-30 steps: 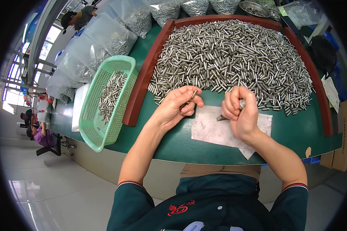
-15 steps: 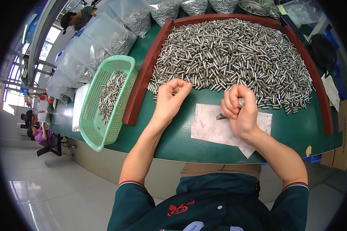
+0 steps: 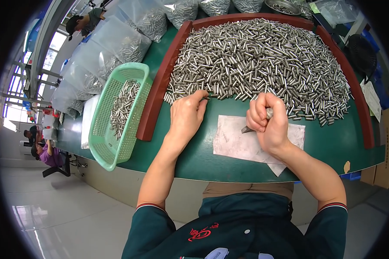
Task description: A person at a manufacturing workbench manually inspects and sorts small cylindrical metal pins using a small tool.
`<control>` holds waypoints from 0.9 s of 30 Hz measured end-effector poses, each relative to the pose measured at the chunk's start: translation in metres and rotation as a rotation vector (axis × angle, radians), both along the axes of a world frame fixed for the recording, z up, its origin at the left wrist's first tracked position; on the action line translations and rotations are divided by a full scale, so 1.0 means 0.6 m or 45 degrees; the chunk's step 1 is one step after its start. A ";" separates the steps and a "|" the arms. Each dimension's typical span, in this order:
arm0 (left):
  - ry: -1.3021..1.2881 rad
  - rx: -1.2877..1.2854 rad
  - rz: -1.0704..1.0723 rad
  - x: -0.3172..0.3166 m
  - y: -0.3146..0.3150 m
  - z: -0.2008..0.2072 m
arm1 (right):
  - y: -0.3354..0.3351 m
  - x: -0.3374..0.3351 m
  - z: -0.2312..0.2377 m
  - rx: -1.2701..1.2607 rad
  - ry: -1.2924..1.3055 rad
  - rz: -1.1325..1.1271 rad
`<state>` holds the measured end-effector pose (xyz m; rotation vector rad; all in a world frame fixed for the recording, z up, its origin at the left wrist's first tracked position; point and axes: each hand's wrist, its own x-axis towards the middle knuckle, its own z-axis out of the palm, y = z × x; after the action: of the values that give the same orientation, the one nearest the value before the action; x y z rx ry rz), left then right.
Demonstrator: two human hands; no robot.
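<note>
A broad heap of short shiny metal pins (image 3: pixel 255 60) covers the back of the green table. At its near edge, my left hand (image 3: pixel 186 115) is closed with the back of the hand up, thumb and forefinger pinching what looks like a small metal pin (image 3: pixel 206 98). The fingers hide most of whatever else lies inside it. My right hand (image 3: pixel 272 125) is wrapped round a tool with a pale, rounded handle end (image 3: pixel 269 113); its flat dark tip (image 3: pixel 246 129) sticks out below the fingers. That hand is above a stained white cloth (image 3: pixel 231 140).
Dark red wooden rails (image 3: pixel 162 82) frame the heap. Left of them stands a green plastic basket (image 3: pixel 138 114) partly filled with pins. Clear bags of pins (image 3: pixel 129 43) line the far left, a metal bowl (image 3: pixel 283 7) sits behind, and a black fan (image 3: pixel 361 56) is at right.
My left hand has turned from palm-up to back-up and shifted slightly left, its fingertips at the heap's edge. The right hand keeps its grip almost unmoved.
</note>
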<state>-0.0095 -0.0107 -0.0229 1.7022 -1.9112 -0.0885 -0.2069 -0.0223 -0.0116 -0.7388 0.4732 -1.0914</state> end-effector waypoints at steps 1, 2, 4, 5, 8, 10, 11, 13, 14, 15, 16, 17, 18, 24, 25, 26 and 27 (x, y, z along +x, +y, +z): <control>0.005 -0.022 -0.017 0.001 0.000 0.001 | 0.000 -0.001 0.001 -0.004 0.005 -0.002; 0.004 -0.020 -0.014 0.000 0.001 0.003 | 0.000 0.000 0.000 -0.002 0.004 0.001; -0.038 -0.013 0.056 -0.003 0.002 0.011 | -0.001 0.001 -0.003 0.009 -0.012 -0.005; -0.039 -0.011 0.059 -0.001 0.003 0.009 | 0.000 0.002 -0.003 0.011 -0.013 -0.002; -0.202 -0.080 0.192 -0.005 -0.002 0.009 | 0.000 0.006 -0.001 0.009 -0.002 -0.004; -0.241 -0.063 0.225 -0.013 -0.003 0.011 | 0.001 0.005 -0.002 0.001 -0.008 -0.010; -0.246 -0.059 0.204 -0.015 -0.006 0.008 | 0.001 0.004 -0.002 -0.001 -0.006 -0.014; -0.173 0.000 0.182 -0.019 -0.003 0.009 | 0.000 0.000 -0.001 0.011 -0.006 -0.022; -0.108 0.062 0.166 -0.017 0.001 0.011 | 0.000 0.002 -0.001 0.010 -0.010 -0.026; -0.088 0.144 0.162 -0.016 0.004 0.015 | 0.001 0.004 -0.001 0.019 -0.012 -0.013; -0.092 0.142 0.157 -0.015 0.005 0.012 | 0.000 0.004 -0.001 0.029 -0.015 0.000; -0.038 0.086 0.133 -0.013 0.007 0.008 | 0.001 0.004 -0.001 0.031 -0.021 0.016; 0.017 0.030 0.110 -0.012 0.007 0.005 | 0.001 0.004 0.000 0.031 -0.024 0.013; 1.266 0.568 -0.189 -0.007 0.009 0.024 | 0.000 0.001 0.000 0.021 -0.010 0.001; 1.708 0.802 -0.254 0.000 0.009 0.027 | -0.001 0.001 -0.002 0.031 -0.016 0.011; 1.905 0.902 -0.385 0.003 0.008 0.025 | 0.000 0.000 -0.002 0.040 -0.021 0.021; 1.903 0.903 -0.390 0.003 0.006 0.023 | 0.000 0.000 -0.002 0.042 -0.023 0.022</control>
<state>-0.0078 -0.0068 -0.0089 0.9734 -0.8938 -1.7415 -0.2070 -0.0225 -0.0127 -0.7023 0.4678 -1.0713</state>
